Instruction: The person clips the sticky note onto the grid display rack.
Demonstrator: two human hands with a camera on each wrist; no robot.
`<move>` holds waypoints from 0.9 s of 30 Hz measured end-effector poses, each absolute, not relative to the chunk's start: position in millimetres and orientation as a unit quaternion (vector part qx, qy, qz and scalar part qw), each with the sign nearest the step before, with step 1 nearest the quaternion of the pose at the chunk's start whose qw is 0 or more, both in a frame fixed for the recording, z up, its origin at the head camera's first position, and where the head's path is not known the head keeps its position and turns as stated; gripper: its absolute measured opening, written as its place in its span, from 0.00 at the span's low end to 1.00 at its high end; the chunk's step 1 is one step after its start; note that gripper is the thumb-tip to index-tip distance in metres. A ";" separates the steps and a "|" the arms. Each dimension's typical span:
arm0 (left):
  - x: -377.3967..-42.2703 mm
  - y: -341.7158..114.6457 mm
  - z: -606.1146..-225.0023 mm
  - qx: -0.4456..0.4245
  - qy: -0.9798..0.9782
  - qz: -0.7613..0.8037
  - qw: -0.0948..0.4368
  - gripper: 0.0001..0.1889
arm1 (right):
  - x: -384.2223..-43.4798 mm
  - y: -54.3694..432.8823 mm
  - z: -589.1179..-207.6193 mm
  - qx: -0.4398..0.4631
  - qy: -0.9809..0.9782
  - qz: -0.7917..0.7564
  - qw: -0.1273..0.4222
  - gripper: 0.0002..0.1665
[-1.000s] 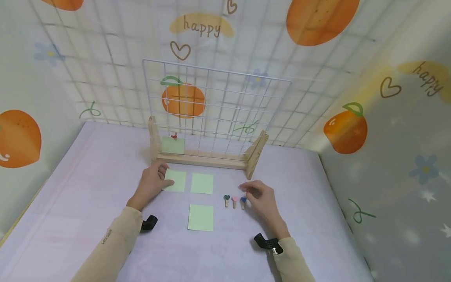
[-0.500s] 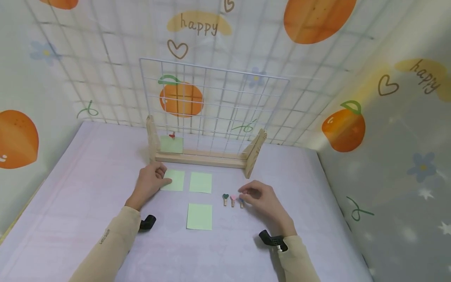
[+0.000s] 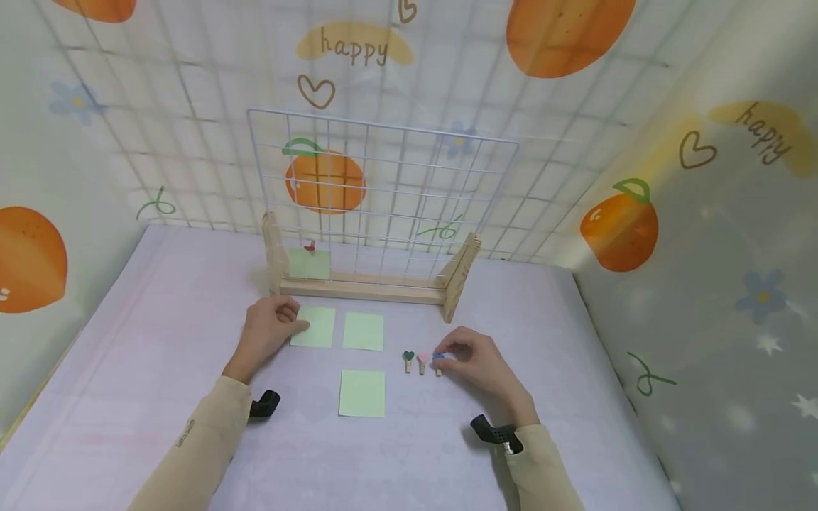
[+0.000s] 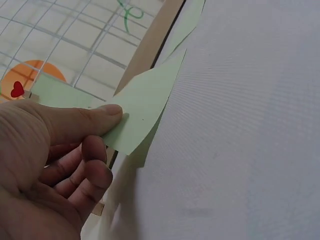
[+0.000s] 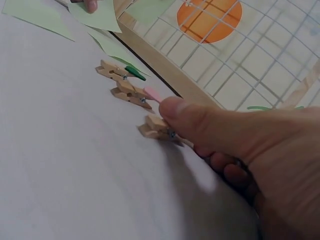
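My left hand (image 3: pixel 265 328) pinches the left edge of a pale green sticky note (image 3: pixel 322 330). In the left wrist view its thumb lies on top of the note (image 4: pixel 150 95), which bends up from the table. My right hand (image 3: pixel 478 362) pinches the heart end of a small wooden clothespin (image 5: pixel 155 129) with a blue heart, its thumb covering most of the heart. To its left lie two like clothespins, one with a pink heart (image 3: pixel 422 363) and one with a green heart (image 3: pixel 408 362). Two more sticky notes lie flat, one beside the held note (image 3: pixel 363 331) and one nearer (image 3: pixel 361 393).
Behind the notes stands a white wire grid (image 3: pixel 409 186) in a wooden base (image 3: pixel 364 291). A red-heart clothespin (image 3: pixel 309 247) clips a green note (image 3: pixel 309 266) to its lower left. A pale cloth (image 3: pixel 307 461) covers the table, with printed curtains (image 3: pixel 703 284) around it.
My right hand has moved in slightly and its thumb and finger have closed on the blue-heart clothespin. The left hand stays at the same note. The camera view has shifted a little.
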State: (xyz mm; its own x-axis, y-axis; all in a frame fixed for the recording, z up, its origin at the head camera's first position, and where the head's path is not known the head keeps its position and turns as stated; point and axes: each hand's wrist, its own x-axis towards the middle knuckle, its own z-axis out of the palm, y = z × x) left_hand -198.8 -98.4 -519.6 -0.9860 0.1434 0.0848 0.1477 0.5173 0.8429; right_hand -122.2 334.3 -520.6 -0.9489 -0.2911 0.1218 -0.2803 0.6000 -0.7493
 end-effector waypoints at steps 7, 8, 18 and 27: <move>-197.2 -97.9 -517.4 -0.080 -0.859 -0.505 0.018 0.14 | -122.9 331.8 -521.3 -0.172 0.885 -0.432 0.015 0.10; -196.8 -97.4 -516.8 -0.079 -0.858 -0.506 0.021 0.13 | -122.5 331.4 -521.2 -0.167 0.886 -0.432 0.019 0.10; -194.5 -97.4 -515.6 -0.075 -0.857 -0.508 0.043 0.09 | -123.4 325.2 -524.7 -0.152 0.864 -0.479 0.013 0.09; -197.8 -95.2 -516.3 -0.076 -0.856 -0.509 0.048 0.11 | -124.3 325.7 -529.2 -0.145 0.862 -0.485 -0.020 0.13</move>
